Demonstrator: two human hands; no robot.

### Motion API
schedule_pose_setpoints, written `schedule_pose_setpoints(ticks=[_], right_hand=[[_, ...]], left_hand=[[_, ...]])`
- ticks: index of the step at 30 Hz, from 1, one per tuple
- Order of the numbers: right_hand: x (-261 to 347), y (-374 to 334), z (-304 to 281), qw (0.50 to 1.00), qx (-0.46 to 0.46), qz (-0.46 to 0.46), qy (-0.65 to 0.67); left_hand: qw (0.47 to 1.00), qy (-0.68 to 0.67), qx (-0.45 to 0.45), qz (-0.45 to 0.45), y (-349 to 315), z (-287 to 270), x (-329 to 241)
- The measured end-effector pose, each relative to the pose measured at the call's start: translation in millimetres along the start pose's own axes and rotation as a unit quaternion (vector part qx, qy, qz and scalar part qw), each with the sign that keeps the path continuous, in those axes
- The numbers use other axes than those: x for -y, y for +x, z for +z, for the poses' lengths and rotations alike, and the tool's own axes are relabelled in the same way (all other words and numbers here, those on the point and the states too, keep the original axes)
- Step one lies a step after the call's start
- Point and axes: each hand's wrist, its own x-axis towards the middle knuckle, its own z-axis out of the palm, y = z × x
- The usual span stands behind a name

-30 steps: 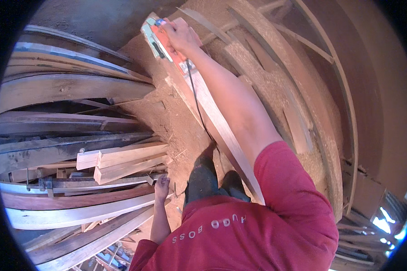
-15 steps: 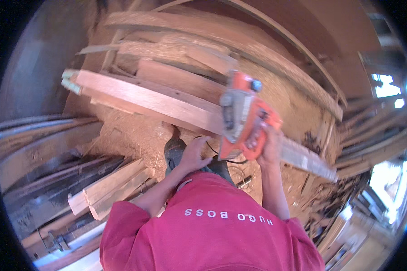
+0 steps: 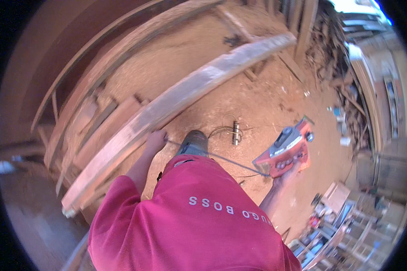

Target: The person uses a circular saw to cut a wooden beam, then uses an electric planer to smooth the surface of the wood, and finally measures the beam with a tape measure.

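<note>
My right hand (image 3: 293,169) is closed round the handle of an orange-and-grey electric hand planer (image 3: 282,151), held out to the right above the floor, clear of the wood. A dark power cord (image 3: 235,162) runs from the planer's rear across in front of me to my left hand (image 3: 156,141). The left fingers are closed on the cord, beside the near edge of a long wooden beam (image 3: 181,95). That beam stretches diagonally from lower left to upper right, its upper face pale and partly grey. Motion slightly blurs the planer and the right hand.
Sawdust covers the floor (image 3: 267,104), where a metal cylinder (image 3: 236,133) lies by a loop of cord. More boards (image 3: 108,119) lie beyond the beam. Scrap wood (image 3: 332,58) is heaped at upper right; a cluttered area of items (image 3: 323,235) stands at lower right.
My view has turned to the right. The planer has left the beam and swung out to the right in my right hand. My left hand, fingers spread before, is now closed on the cord.
</note>
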Motion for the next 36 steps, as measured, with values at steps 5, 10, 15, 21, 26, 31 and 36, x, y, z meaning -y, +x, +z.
schedule_pose_setpoints(ticks=[5, 10, 15, 21, 26, 31, 36], right_hand=[[-34, 48, -95, 0.956, -0.290, -0.031, 0.002], [-18, 91, -106, 0.920, -0.351, 0.036, -0.167], [-15, 236, -65, 0.927, -0.335, 0.061, -0.157], [33, 466, 33, 0.958, -0.156, 0.014, -0.241], [75, 642, 122, 0.925, 0.037, -0.095, -0.367], [96, 778, 251, 0.905, 0.210, -0.053, -0.365], [71, 906, 341, 0.799, 0.472, 0.000, -0.373]], left_hand=[[0.976, -0.085, 0.193, 0.053, 43, 87, -7], [0.963, -0.214, 0.161, -0.010, 126, 64, -118], [0.964, -0.204, 0.150, -0.079, 231, 67, -175], [0.956, -0.215, 0.120, -0.159, 341, 42, -274], [0.911, -0.366, 0.062, -0.181, 401, 3, -357], [0.893, -0.411, -0.039, -0.180, 428, 12, -453], [0.719, -0.618, -0.204, -0.243, 463, 71, -554]])
